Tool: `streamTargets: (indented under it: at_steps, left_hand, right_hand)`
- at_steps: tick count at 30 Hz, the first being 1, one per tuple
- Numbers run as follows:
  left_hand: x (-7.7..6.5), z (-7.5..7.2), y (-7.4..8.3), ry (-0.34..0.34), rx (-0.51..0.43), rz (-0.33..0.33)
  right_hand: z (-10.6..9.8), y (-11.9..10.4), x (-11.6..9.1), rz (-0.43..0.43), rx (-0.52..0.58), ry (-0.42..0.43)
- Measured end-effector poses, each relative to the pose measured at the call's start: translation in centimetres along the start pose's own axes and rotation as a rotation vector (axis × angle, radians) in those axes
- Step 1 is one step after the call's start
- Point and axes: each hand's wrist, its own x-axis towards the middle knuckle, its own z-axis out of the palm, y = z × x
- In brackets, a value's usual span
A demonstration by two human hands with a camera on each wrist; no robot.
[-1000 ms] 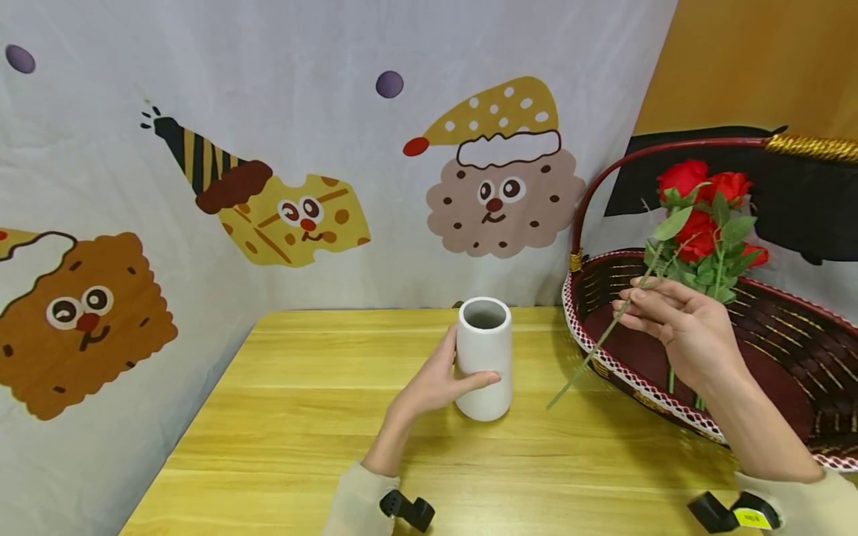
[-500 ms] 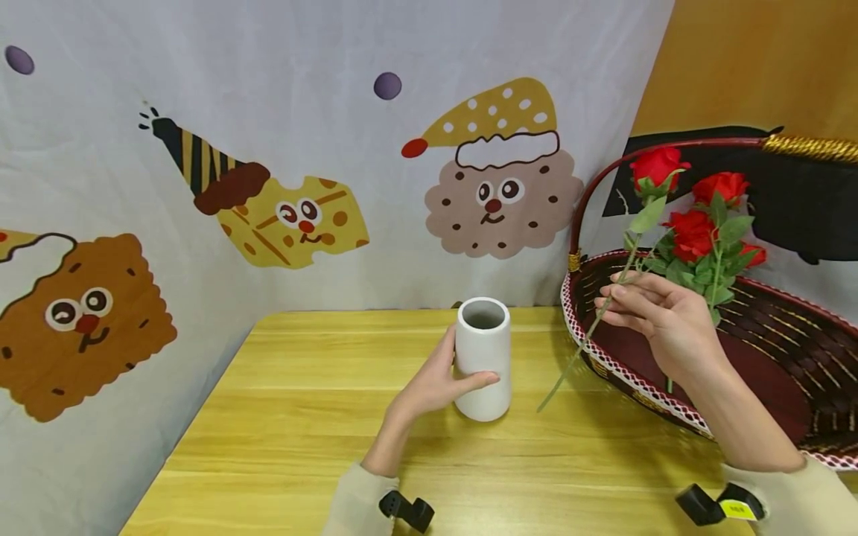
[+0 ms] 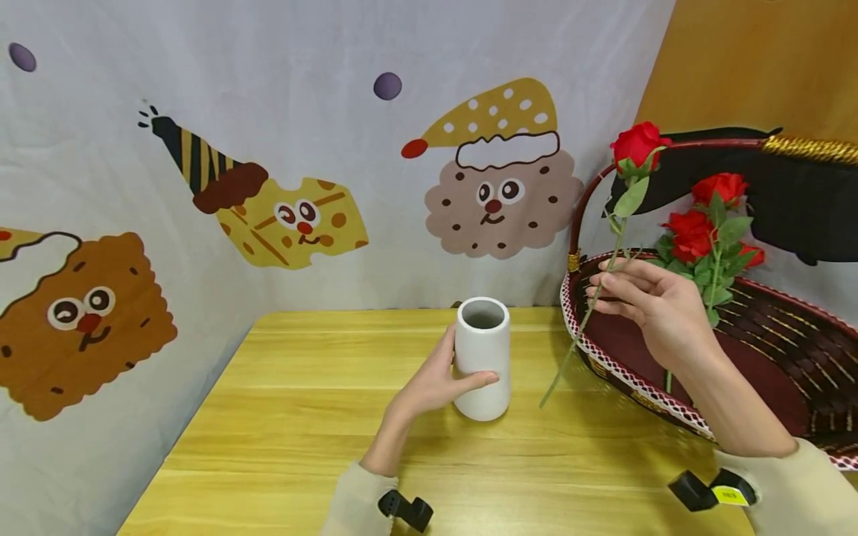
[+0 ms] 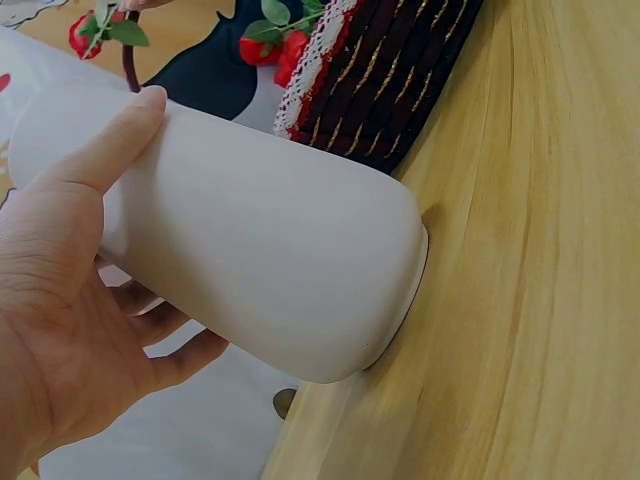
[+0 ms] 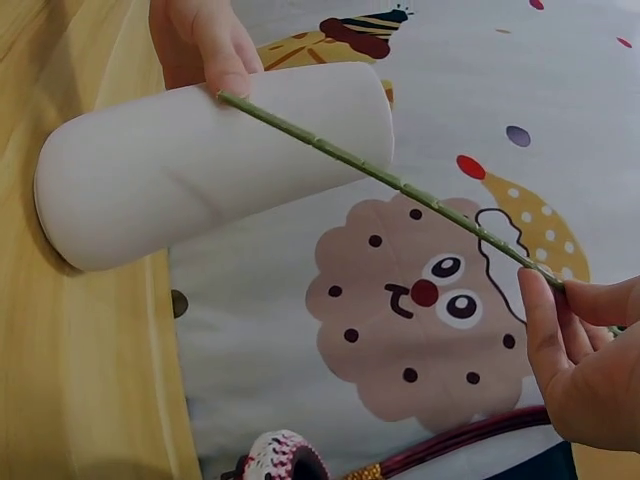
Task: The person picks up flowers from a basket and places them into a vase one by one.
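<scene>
A white cylindrical vase [image 3: 484,350] stands upright on the wooden table, its dark opening facing up. My left hand [image 3: 436,380] holds it round the side, thumb across the front; the left wrist view shows the fingers curled behind the vase [image 4: 270,240]. My right hand [image 3: 660,313] pinches the green stem of a red artificial rose [image 3: 637,145] between thumb and fingertips. The rose leans, bloom up to the right, bare stem end pointing down left toward the vase. In the right wrist view the stem [image 5: 370,170] crosses in front of the vase.
A dark woven basket [image 3: 643,391] with lace trim and a tall handle stands at the right. Several more red roses [image 3: 693,234] with leaves rest in it. Behind the wooden table [image 3: 302,417] hangs a cloth printed with cartoon snacks [image 3: 506,201].
My right hand has drawn the rose out from among the others in the basket, moving left and slightly up, and the stem is now steeper. The left hand and vase stay put.
</scene>
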Motion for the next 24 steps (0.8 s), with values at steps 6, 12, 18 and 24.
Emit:
streamTargets:
  at_steps: [6, 12, 18, 24]
  left_hand:
    - [0.1, 0.0, -0.2, -0.006, 0.001, 0.016]
    - [0.0, 0.0, -0.2, -0.004, 0.001, 0.010]
    - [0.0, 0.1, -0.3, -0.004, -0.004, 0.007]
    - [0.1, 0.1, -0.3, -0.004, -0.003, 0.007]
  right_hand:
    - [0.7, -0.2, 0.8, -0.025, 0.026, -0.039]
    - [1.2, -0.4, 1.5, -0.021, 0.070, -0.063]
    - [1.6, -0.8, 2.0, -0.049, 0.057, -0.074]
    - [2.2, -1.3, 2.6, -0.084, 0.063, -0.089]
